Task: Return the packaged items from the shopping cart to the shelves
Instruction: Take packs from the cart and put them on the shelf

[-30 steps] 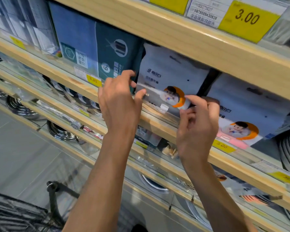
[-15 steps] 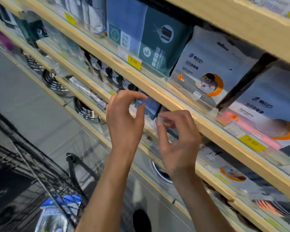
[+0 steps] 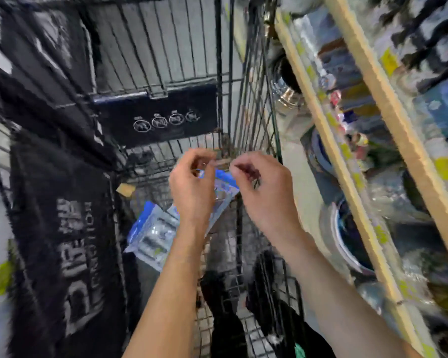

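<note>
Hands over the black wire shopping cart (image 3: 228, 104), both blurred. Left hand (image 3: 192, 187) and right hand (image 3: 264, 192) with fingers curled, close together; cannot tell whether pinching anything. Blue-and-clear packaged items (image 3: 153, 233) down in the cart basket, partly behind the left wrist. Wooden shelves (image 3: 388, 109) of goods at right.

Pale grey floor (image 3: 299, 192) runs beside light wooden store shelving (image 3: 388, 112) edged with yellow price tags (image 3: 446, 167).

Two hands (image 3: 192, 187) (image 3: 264, 192), two blue packets (image 3: 150, 231) (image 3: 224, 187), one wire cart (image 3: 166, 60), two wooden shelf rails (image 3: 329, 140) (image 3: 398, 120).
</note>
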The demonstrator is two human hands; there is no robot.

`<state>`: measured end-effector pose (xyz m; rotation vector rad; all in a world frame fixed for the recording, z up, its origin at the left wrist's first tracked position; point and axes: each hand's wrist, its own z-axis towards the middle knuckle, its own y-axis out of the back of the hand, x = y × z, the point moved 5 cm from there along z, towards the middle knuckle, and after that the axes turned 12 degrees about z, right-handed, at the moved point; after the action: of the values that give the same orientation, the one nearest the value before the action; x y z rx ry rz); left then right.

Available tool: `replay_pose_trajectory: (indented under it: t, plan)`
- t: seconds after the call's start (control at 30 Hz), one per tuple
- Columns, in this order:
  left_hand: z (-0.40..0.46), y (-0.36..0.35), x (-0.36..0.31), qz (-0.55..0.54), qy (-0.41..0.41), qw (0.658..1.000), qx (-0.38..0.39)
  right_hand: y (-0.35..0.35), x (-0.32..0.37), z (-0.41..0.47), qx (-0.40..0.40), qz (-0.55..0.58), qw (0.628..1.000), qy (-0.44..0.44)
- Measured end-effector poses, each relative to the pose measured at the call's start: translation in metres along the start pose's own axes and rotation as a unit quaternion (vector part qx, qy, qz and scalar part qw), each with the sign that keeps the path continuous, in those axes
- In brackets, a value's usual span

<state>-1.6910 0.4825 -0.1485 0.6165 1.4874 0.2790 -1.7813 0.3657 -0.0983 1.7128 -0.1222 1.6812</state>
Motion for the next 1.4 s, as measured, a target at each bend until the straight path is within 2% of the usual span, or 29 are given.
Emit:
replay_pose_trajectory:
  t: [0.13,0.2,0.27,0.33,0.37,0.43,0.47,0.53,0.63,0.77,0.9,1.0,1.13,1.2,1.27,1.33,1.4]
  plan:
    - [-0.024,0.029,0.095,-0.051,0.155,0.986,-0.041,-0.065,-0.039,-0.028,0.108,-0.01,0.992,-0.066]
    - [-0.045,0.035,0.143,-0.118,0.271,0.951,-0.087,-0.088,-0.071,-0.045,0.149,-0.026,0.976,-0.159]
    - [-0.073,0.039,0.186,-0.175,0.391,0.891,-0.154,-0.111,-0.109,-0.066,0.166,-0.011,0.94,-0.298]
    - [-0.1,0.04,0.212,-0.206,0.482,0.825,-0.213,-0.125,-0.135,-0.084,0.115,0.074,0.896,-0.423]
    - [-0.113,0.04,0.22,-0.208,0.516,0.798,-0.232,-0.131,-0.144,-0.091,0.086,0.099,0.88,-0.456]
    - [-0.139,0.041,0.236,-0.194,0.564,0.766,-0.242,-0.141,-0.16,-0.101,0.039,0.094,0.867,-0.487]
    - [-0.149,0.037,0.244,-0.186,0.579,0.762,-0.223,-0.141,-0.167,-0.101,0.002,0.09,0.863,-0.497]
    - [-0.165,0.025,0.267,-0.206,0.6,0.755,-0.167,-0.147,-0.184,-0.105,-0.054,0.098,0.836,-0.538]
    - [-0.176,0.012,0.285,-0.232,0.629,0.738,-0.074,-0.167,-0.202,-0.101,-0.092,0.164,0.788,-0.587]
    - [-0.17,0.002,0.298,-0.233,0.614,0.753,-0.038,-0.189,-0.228,-0.085,-0.085,0.216,0.753,-0.615]
    - [-0.165,-0.006,0.299,-0.272,0.605,0.748,-0.037,-0.195,-0.273,-0.077,-0.09,0.193,0.754,-0.621]
    - [-0.159,-0.008,0.298,-0.25,0.628,0.736,-0.047,-0.192,-0.248,-0.077,-0.118,0.189,0.764,-0.606]
    - [-0.15,-0.005,0.292,-0.196,0.624,0.753,-0.07,-0.193,-0.226,-0.075,-0.108,0.196,0.777,-0.588]
    - [-0.15,-0.006,0.288,-0.235,0.609,0.752,-0.093,-0.19,-0.219,-0.068,-0.124,0.208,0.785,-0.57]
    - [-0.154,-0.003,0.285,-0.278,0.611,0.733,-0.112,-0.186,-0.213,-0.063,-0.143,0.216,0.797,-0.545]
    - [-0.156,0.003,0.28,-0.309,0.607,0.725,-0.101,-0.177,-0.206,-0.064,-0.148,0.189,0.821,-0.518]
    - [-0.154,0.008,0.268,-0.335,0.579,0.739,-0.083,-0.168,-0.196,-0.068,-0.138,0.143,0.868,-0.456]
